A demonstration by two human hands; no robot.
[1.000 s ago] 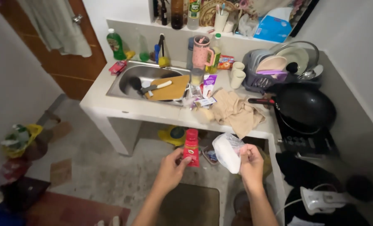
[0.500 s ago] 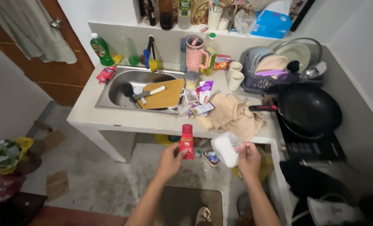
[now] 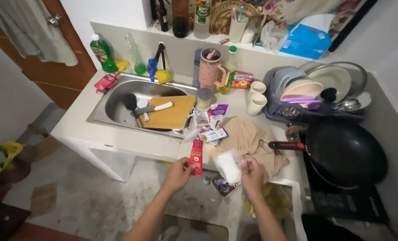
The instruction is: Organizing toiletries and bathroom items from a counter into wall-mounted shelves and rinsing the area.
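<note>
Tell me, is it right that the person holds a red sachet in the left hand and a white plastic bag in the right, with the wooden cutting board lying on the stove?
Not quite. In the head view the cutting board lies across the sink, not the stove. The left hand does hold the red sachet, and the right hand the white plastic bag.

Both bare forearms reach up from the bottom edge, side by side and slightly converging, elbows out of view below. The left hand (image 3: pixel 177 174) sits palm turned inward, fingers curled and thumb pressed forward in a closed pinch at its upper right. The right hand (image 3: pixel 251 173) is level with it and a little apart, knuckles toward the camera, wrist straight, thumb and forefinger drawn together at the top in a fine pinch while the other fingers fold loosely underneath.
</note>
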